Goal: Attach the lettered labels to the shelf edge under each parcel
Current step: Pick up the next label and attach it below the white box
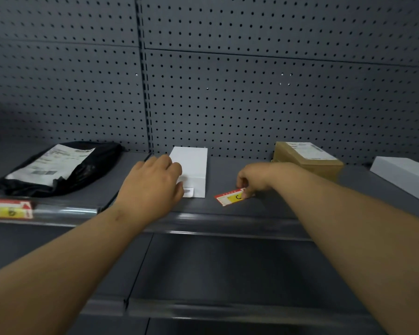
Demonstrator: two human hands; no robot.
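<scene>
- A red and yellow label (230,197) is pinched at its right end by the right hand (250,180), lying on the shelf (276,206) beside the white parcel (194,172).
- The left hand (153,187) is laid loosely open on that parcel, holding nothing.
- The parcel could be nudged out of line.
- The label could be bent or seated crooked in the edge strip (228,220).
- One label (9,209) is already fixed under the black bag (58,168).

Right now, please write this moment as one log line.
left hand: on white box | right hand: pinching red-yellow label on shelf | label in edge strip: under black bag
</scene>
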